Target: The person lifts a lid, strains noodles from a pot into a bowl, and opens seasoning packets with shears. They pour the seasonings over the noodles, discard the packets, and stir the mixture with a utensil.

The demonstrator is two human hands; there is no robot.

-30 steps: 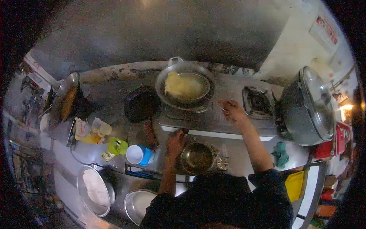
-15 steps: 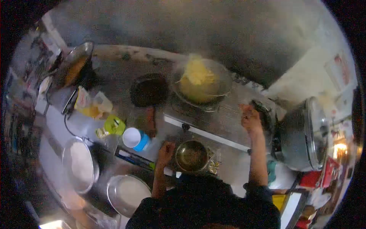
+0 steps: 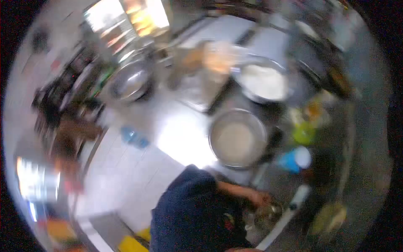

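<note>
The metal bowl sits on the worktop right by the left hand; blur hides whether the fingers grip or merely touch it, and the right hand is out of view. It looks stiff, fairly light, perhaps slick, best held by opposite sides of its rim

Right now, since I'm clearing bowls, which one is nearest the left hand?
The small bowl by the left hand; the others, like the beige-filled bowl and white-filled bowl, are farther off.
</note>
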